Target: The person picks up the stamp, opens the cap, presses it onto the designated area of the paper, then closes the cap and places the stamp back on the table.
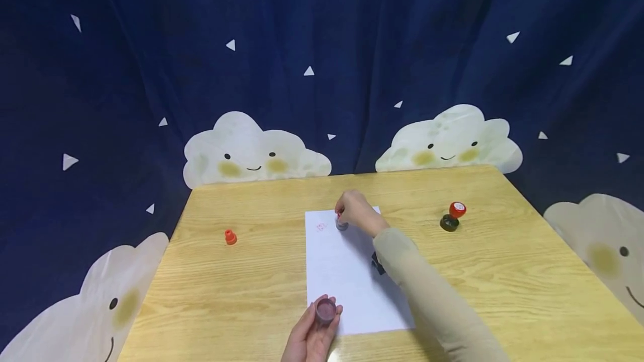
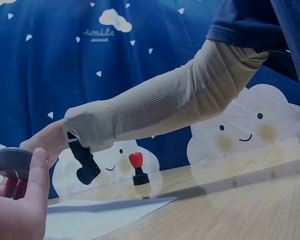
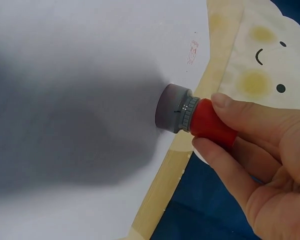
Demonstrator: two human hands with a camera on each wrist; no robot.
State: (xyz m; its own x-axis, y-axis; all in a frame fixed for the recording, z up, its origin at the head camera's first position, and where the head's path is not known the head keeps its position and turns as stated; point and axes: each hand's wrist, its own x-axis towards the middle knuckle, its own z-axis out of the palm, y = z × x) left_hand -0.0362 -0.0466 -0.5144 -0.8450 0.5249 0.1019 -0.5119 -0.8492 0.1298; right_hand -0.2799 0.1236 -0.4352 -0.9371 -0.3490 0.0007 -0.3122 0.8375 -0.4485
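Right hand [image 1: 356,212] out in front, thumb and fingers pinched firmly on the red handle of a short stamp with a round, translucent grey head [image 3: 190,113]. Left hand [image 1: 311,337] sits close to the body, fingers curled round a dark grey, round plastic cap [image 1: 326,310], its hollow side facing up, and nothing else in its hold. Here's the key line: the stamp is directly below the right fingertips, its long axis running down from them, close to square with the white sheet of paper [image 1: 342,272], grey head at the surface near the sheet's far edge. Whether that face is flat against the paper or a hair off it, I can't tell. The right hand has it; the left is well apart, down by the sheet's near edge. Just left of the right fingertips, a small red printed mark [image 1: 321,228] shows on the paper. Well out to the right of that hand stands a red-knobbed stamp with a black round base [image 1: 453,217]. And ahead and left of the left hand, a small stepped red piece [image 1: 230,237] on the pale wooden tabletop [image 1: 236,295].
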